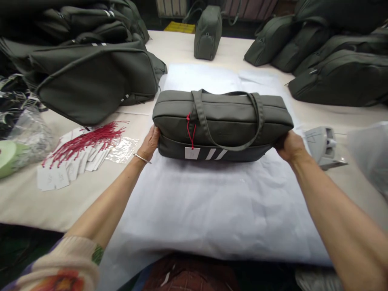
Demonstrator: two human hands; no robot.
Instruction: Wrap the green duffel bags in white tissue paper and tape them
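A dark olive duffel bag [169, 131] sits between my two hands over a white sheet [218, 210]. Two white stripes mark its lower front, and its carry handles [257, 117] lie over the top and front. From the left handle's base hangs a white tag [192, 152] on a red cord [188, 125]. At the bag's left end my left hand [150, 143] grips the side, a bangle on its wrist. My right hand [289, 146] grips the lower right end, its fingertips hidden behind the bag. Whether the bag rests on the sheet or is slightly lifted I cannot tell.
Dark bags [100, 81] are piled at left, and more bags [342, 76] stand at right. One bag [208, 34] stands upright at the back. Left are red-corded tags [75, 161] and a green tape roll [9, 157]; right, a grey tape dispenser [323, 145] and clear plastic [371, 149].
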